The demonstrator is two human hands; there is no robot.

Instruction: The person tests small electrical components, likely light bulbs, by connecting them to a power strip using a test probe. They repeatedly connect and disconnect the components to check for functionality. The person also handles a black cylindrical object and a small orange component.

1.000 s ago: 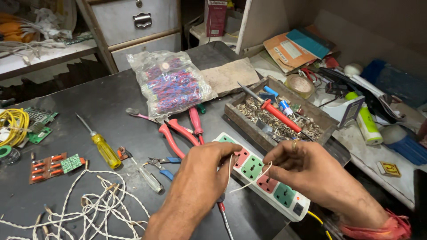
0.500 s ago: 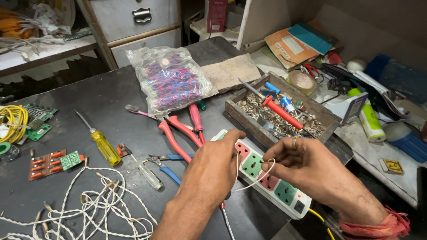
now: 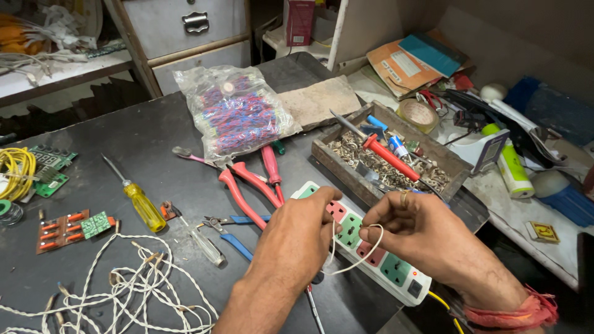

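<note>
**Kid:** What are your hands holding?

**Me:** My left hand (image 3: 297,238) and my right hand (image 3: 413,230) are both pinched shut on 1 thin white wire (image 3: 352,263). It hangs in a loop between them, right in the middle, low in my view.

**Kid:** What is under it?

**Me:** A white power strip (image 3: 396,272) with red and green sockets. It lies just below my hands and runs off toward 4 o'clock.

**Kid:** And near your left arm?

**Me:** At 8 o'clock is a pile of twisted white cord (image 3: 124,284). At 9 o'clock is a yellow screwdriver (image 3: 141,203). Red pliers (image 3: 247,185) lie just past my left hand, at 11 o'clock.

**Kid:** What is farther away?

**Me:** At 1 o'clock is a wooden tray (image 3: 337,162) full of little metal bits, with a red tool (image 3: 387,156) on top. At 11 o'clock, farther back, is a clear bag of red and blue wires (image 3: 238,114). Behind that, at 12 o'clock, are grey drawers (image 3: 185,28).
</note>
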